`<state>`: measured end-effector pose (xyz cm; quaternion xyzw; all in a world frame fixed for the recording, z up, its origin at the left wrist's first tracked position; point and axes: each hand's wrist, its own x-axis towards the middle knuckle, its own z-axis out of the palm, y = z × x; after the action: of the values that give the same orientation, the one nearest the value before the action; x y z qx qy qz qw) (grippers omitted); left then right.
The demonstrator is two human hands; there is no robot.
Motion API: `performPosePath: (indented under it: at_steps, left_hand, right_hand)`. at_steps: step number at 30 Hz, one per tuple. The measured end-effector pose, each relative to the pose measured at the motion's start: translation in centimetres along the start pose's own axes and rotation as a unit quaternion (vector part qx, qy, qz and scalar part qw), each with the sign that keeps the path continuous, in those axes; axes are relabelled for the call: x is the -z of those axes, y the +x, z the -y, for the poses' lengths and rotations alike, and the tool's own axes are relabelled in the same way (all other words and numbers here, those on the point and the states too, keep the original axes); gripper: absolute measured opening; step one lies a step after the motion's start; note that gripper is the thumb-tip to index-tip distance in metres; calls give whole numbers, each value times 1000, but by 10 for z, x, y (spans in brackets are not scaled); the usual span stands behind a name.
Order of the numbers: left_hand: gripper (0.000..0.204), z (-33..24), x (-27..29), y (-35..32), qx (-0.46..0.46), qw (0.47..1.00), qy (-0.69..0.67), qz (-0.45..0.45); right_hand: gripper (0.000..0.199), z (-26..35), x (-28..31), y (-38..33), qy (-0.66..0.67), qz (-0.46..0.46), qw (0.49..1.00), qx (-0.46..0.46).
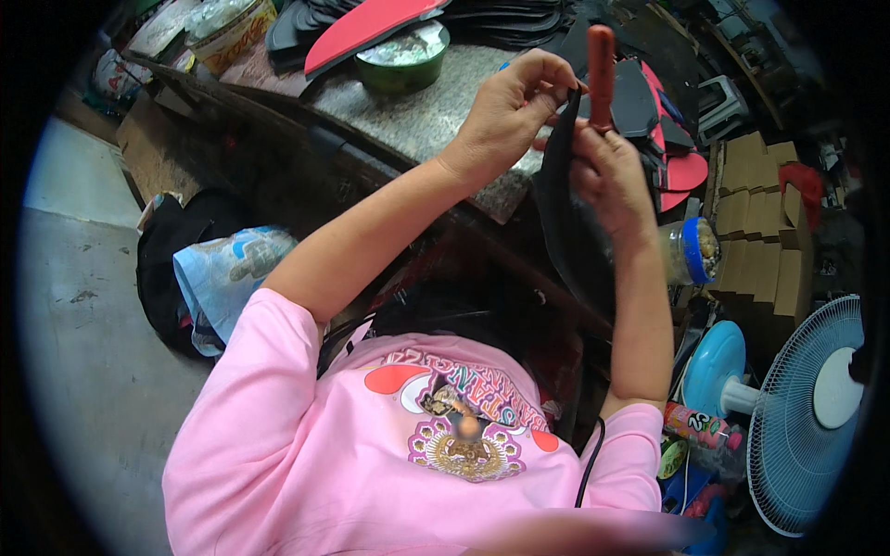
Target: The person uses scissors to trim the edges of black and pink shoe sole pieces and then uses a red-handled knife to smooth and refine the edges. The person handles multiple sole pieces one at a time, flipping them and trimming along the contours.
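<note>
In front of my chest and to the right, a long, curved black sheet (558,185), sole-like in outline, hangs edge-on between my hands. My left hand (508,116) is closed, with thumb and fingertips pinching its top end. My right hand (614,181) is closed too, on the sheet's right side, and a tool with an orange-red handle (601,79) stands upright from its grip. The working end of the tool is hidden by the fingers, so its kind does not show. Whether the right fingers also grip the sheet is partly hidden.
A speckled stone worktop (399,125) carries a green tub (403,65), a red sole (357,35) and stacked black soles (505,20). More red-and-black pieces (681,171) lie right. Nearby stand a blue-lidded jar (693,250), cardboard pieces (756,222) and a fan (807,417).
</note>
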<state>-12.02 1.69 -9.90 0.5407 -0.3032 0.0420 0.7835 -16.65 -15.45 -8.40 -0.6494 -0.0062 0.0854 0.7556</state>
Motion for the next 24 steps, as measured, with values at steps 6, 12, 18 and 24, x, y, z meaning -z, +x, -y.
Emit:
performPosePath:
  at_steps: [6, 12, 18, 24]
  left_hand:
    - [16, 6, -7, 10, 89, 994, -52, -26]
    - [17, 2, -2, 9, 78, 991, 105, 27]
    - [23, -2, 1, 20, 112, 981, 142, 66]
    - [30, -3, 10, 13, 269, 956, -79, 88]
  right_hand:
    - [15, -7, 2, -12, 17, -94, 993, 63]
    - [13, -7, 10, -14, -116, -135, 978, 105]
    - [14, -15, 16, -6, -106, -153, 967, 175]
    - [14, -16, 18, -6, 32, -126, 983, 129]
